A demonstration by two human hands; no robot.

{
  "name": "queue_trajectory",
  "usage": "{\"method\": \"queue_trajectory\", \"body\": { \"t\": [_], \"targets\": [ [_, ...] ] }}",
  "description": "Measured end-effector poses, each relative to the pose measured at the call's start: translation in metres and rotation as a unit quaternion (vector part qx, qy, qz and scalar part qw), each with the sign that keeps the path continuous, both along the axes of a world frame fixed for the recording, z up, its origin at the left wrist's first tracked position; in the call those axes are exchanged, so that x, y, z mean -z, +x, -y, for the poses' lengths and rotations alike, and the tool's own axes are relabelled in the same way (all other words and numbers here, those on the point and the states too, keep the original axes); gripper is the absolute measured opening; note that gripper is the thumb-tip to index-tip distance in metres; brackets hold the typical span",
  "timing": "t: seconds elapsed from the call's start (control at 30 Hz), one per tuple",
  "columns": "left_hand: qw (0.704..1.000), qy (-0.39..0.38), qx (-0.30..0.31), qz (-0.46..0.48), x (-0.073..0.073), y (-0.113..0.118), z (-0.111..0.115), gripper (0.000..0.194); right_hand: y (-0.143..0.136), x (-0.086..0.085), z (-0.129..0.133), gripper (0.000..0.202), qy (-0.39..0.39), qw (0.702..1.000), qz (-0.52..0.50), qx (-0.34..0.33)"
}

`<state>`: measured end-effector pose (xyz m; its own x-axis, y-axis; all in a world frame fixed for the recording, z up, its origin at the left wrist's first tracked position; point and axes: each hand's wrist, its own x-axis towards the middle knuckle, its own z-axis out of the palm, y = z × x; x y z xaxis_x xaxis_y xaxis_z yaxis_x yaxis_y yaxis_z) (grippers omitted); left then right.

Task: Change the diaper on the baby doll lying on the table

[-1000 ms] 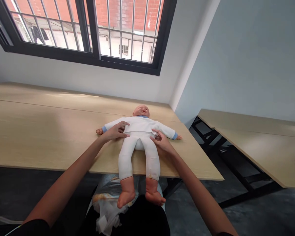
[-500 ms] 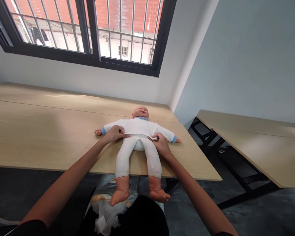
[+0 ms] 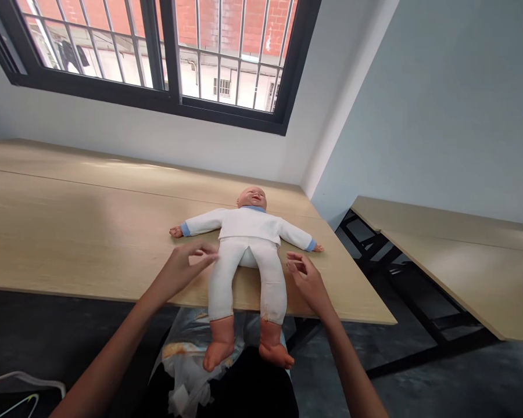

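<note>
Left hand (image 3: 181, 270): had drawn off the doll (image 3: 249, 224), fingers parted, nothing gripped.
Right hand (image 3: 308, 283): withdrew beside the doll's hip, loosely curled, empty.
Doll: lay face-up on the surface (image 3: 91, 232), feet overhanging, probably keeping its waist within reach.

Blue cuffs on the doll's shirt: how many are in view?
2. One blue cuff is on the doll's sleeve nearer your left hand; the other cuff is on the sleeve nearer your right hand.
</note>
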<state>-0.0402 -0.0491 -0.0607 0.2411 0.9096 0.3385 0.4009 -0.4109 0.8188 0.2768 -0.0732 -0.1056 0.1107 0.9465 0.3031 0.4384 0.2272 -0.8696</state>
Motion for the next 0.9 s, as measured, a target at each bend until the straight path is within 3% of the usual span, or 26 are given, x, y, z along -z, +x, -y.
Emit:
{"method": "queue_trajectory", "body": {
  "t": [0.1, 0.17, 0.23, 0.27, 0.33, 0.4, 0.6, 0.67, 0.73, 0.8, 0.9],
  "targets": [
    [0.994, -0.056, 0.059, -0.066, 0.008, -0.015, 0.040, 0.027, 0.008, -0.002, 0.037, 0.033, 0.007, 0.999, 0.032, -0.008],
    [0.977, -0.126, 0.131, -0.108, 0.024, -0.031, 0.060, 0.025, 0.017, -0.002, 0.061, 0.031, -0.010, 0.999, 0.042, -0.024],
    [0.959, -0.174, 0.170, -0.146, 0.045, -0.046, 0.076, 0.019, 0.027, -0.001, 0.081, 0.032, -0.041, 0.998, 0.028, -0.032],
    [0.951, -0.195, 0.182, -0.159, 0.055, -0.051, 0.081, 0.025, 0.032, 0.000, 0.088, 0.033, -0.056, 0.998, 0.018, -0.025],
    [0.938, -0.229, 0.188, -0.180, 0.072, -0.053, 0.089, 0.056, 0.038, -0.001, 0.096, 0.035, -0.070, 0.998, 0.001, 0.002],
    [0.931, -0.237, 0.194, -0.199, 0.083, -0.046, 0.091, 0.073, 0.040, -0.005, 0.099, 0.037, -0.067, 0.997, -0.009, 0.027],
    [0.939, -0.196, 0.182, -0.216, 0.106, -0.018, 0.083, 0.069, 0.027, -0.020, 0.098, 0.034, -0.030, 0.999, -0.023, 0.029],
    [0.940, -0.201, 0.183, -0.205, 0.105, -0.020, 0.082, 0.063, 0.023, -0.022, 0.100, 0.033, -0.025, 0.999, -0.016, 0.022],
    [0.932, -0.234, 0.212, -0.179, 0.091, -0.032, 0.082, 0.044, 0.022, -0.023, 0.103, 0.033, -0.018, 1.000, -0.004, 0.024],
    [0.918, -0.268, 0.252, -0.148, 0.064, -0.053, 0.085, 0.030, 0.022, -0.026, 0.106, 0.032, -0.009, 0.999, -0.002, 0.030],
    [0.933, -0.246, 0.235, -0.114, 0.020, -0.094, 0.092, 0.030, 0.020, -0.031, 0.109, 0.030, -0.001, 0.999, -0.011, 0.031]
  ]
}}
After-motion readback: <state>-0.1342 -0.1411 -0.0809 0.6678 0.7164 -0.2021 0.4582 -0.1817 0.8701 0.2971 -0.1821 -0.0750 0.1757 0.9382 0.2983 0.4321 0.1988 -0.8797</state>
